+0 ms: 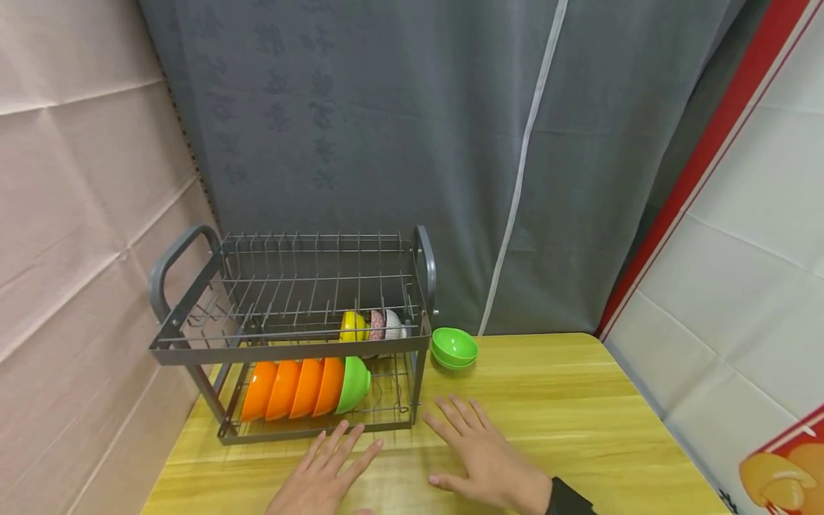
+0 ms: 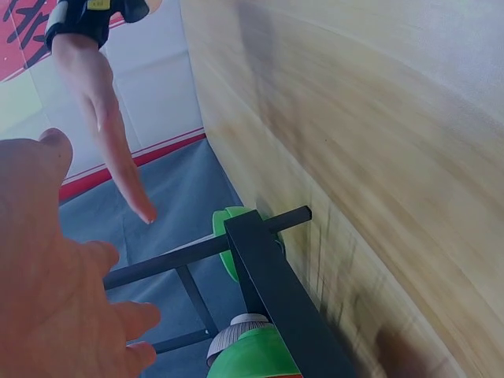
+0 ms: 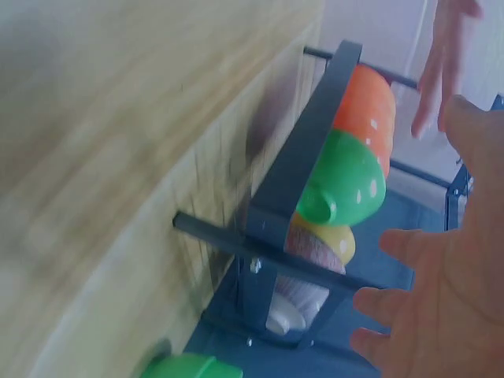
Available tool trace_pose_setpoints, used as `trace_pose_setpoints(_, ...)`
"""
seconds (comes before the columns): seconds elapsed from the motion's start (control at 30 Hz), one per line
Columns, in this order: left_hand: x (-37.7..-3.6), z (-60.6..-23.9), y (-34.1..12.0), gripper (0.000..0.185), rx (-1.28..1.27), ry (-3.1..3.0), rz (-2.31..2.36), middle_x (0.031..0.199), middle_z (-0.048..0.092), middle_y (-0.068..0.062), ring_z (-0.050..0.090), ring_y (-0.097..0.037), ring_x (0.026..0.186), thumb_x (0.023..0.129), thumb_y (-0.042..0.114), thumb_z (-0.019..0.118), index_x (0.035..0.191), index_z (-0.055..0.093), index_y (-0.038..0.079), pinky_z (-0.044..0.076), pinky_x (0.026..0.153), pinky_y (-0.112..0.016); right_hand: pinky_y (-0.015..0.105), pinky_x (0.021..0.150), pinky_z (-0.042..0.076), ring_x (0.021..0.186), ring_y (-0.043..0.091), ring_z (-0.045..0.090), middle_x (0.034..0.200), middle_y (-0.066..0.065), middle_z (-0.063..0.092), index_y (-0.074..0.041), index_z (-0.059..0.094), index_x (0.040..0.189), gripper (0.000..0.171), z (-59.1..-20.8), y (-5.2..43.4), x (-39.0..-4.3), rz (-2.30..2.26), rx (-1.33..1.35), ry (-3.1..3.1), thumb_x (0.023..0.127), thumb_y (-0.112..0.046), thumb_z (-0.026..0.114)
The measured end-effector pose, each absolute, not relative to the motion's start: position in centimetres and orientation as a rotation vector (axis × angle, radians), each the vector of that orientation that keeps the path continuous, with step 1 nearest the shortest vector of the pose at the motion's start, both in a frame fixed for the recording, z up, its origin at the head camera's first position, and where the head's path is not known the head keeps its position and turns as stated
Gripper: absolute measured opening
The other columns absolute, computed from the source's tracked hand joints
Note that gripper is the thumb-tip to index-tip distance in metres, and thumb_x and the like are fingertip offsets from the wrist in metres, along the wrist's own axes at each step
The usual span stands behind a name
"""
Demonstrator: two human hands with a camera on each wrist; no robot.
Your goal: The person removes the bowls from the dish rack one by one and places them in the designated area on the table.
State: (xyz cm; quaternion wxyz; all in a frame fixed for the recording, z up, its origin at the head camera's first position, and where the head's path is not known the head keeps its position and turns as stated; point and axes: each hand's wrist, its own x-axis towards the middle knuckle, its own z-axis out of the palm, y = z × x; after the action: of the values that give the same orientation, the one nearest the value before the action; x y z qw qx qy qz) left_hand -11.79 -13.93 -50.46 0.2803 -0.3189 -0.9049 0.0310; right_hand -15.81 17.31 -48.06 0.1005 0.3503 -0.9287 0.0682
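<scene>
My left hand (image 1: 335,461) and right hand (image 1: 470,447) are both open, fingers spread, low over the wooden table (image 1: 579,415) and holding nothing. They lie just in front of a grey two-tier dish rack (image 1: 290,343). The rack's lower tier holds several orange bowls (image 1: 292,388) on edge with a green bowl (image 1: 354,383) at their right end. Behind them stand a yellow bowl (image 1: 352,326) and patterned and white bowls (image 1: 385,325). In the right wrist view, the right hand (image 3: 441,299) is beside the rack's corner (image 3: 307,157). In the left wrist view the left hand (image 2: 55,276) is open.
Stacked green bowls (image 1: 453,347) sit on the table just right of the rack. A grey curtain (image 1: 418,143) hangs behind, a pink wall (image 1: 77,214) stands at the left and a white panel (image 1: 740,250) at the right. The rack's upper tier (image 1: 296,286) has bare wires.
</scene>
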Motion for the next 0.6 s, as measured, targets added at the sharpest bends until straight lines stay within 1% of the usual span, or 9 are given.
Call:
trace_pose_setpoints(0.07,-11.8,-50.4,-14.0,0.078,-0.853,-2.426,0.074,0.155,0.049,-0.003,-0.024,-0.013,0.155,0.091,0.081,0.039,0.152,0.044,0.033,-0.021,0.125,-0.028,0.058,0.118,0.034,0.15,0.037,0.037,0.165,0.009,0.035,-0.031,0.026,0.161,0.081,-48.3,17.1,-15.5,0.196,1.069,-2.728,0.095,-0.074,0.042)
trace_pose_setpoints(0.1,-11.7,-50.4,-14.0,0.078,-0.854,-2.427,0.068,0.155,0.049,-0.003,-0.024,-0.012,0.155,0.09,0.081,0.04,0.152,0.044,0.033,-0.022,0.125,-0.028,0.053,0.12,0.031,0.15,0.037,0.038,0.165,0.008,0.034,-0.031,0.026,0.161,0.081,-48.4,17.1,-15.4,0.189,1.081,-2.718,0.095,-0.074,0.042)
trace_pose_setpoints(0.17,-11.7,-50.4,-14.1,0.078,-0.857,-2.425,0.06,0.155,0.05,-0.003,-0.024,-0.012,0.155,0.09,0.08,0.04,0.152,0.046,0.032,-0.022,0.125,-0.027,0.044,0.128,0.013,0.148,0.038,0.039,0.165,0.009,0.035,-0.029,0.028,0.161,0.081,-48.8,16.9,-15.2,0.181,1.099,-2.686,0.095,-0.072,0.045)
trace_pose_setpoints(0.2,-11.7,-50.4,-14.1,0.078,-0.859,-2.425,0.059,0.155,0.05,-0.003,-0.024,-0.012,0.155,0.09,0.08,0.04,0.152,0.046,0.032,-0.022,0.125,-0.027,0.039,0.13,0.004,0.148,0.038,0.04,0.165,0.009,0.036,-0.029,0.029,0.161,0.081,-49.0,16.9,-15.2,0.173,1.103,-2.669,0.095,-0.072,0.046)
trace_pose_setpoints(0.27,-11.7,-50.5,-14.1,0.079,-0.857,-2.426,0.06,0.155,0.05,-0.003,-0.024,-0.012,0.155,0.09,0.08,0.041,0.153,0.044,0.032,-0.022,0.125,-0.027,0.029,0.127,-0.013,0.146,0.038,0.042,0.164,0.01,0.038,-0.028,0.03,0.16,0.082,-49.3,16.8,-15.2,0.151,1.108,-2.641,0.094,-0.072,0.048)
trace_pose_setpoints(0.33,-11.7,-50.5,-14.1,0.08,-0.852,-2.425,0.061,0.154,0.051,-0.003,-0.024,-0.012,0.155,0.09,0.081,0.041,0.154,0.042,0.033,-0.022,0.125,-0.026,0.023,0.122,-0.025,0.146,0.037,0.043,0.163,0.011,0.038,-0.028,0.029,0.161,0.082,-49.5,16.8,-15.1,0.139,1.112,-2.627,0.094,-0.072,0.048)
trace_pose_setpoints(0.4,-11.7,-50.6,-14.1,0.08,-0.848,-2.424,0.06,0.154,0.051,-0.003,-0.024,-0.012,0.155,0.09,0.081,0.041,0.154,0.041,0.033,-0.022,0.125,-0.026,0.025,0.125,-0.019,0.146,0.036,0.044,0.163,0.01,0.039,-0.029,0.029,0.161,0.082,-49.6,16.7,-15.0,0.107,1.111,-2.614,0.094,-0.073,0.047)
trace_pose_setpoints(0.5,-11.7,-50.7,-14.1,0.08,-0.845,-2.419,0.056,0.154,0.052,-0.003,-0.023,-0.012,0.156,0.089,0.081,0.042,0.154,0.041,0.033,-0.021,0.125,-0.026,0.026,0.125,-0.016,0.147,0.035,0.043,0.163,0.009,0.038,-0.03,0.028,0.161,0.082,-49.7,16.6,-14.9,0.112,1.124,-2.62,0.093,-0.074,0.046)
trace_pose_setpoints(0.6,-11.8,-50.8,-14.1,0.079,-0.845,-2.416,0.056,0.153,0.053,-0.003,-0.023,-0.012,0.156,0.089,0.081,0.042,0.153,0.043,0.033,-0.021,0.125,-0.027,0.027,0.125,-0.016,0.146,0.035,0.044,0.162,0.009,0.04,-0.028,0.031,0.159,0.082,-49.8,16.4,-14.7,0.106,1.148,-2.605,0.093,-0.075,0.046)
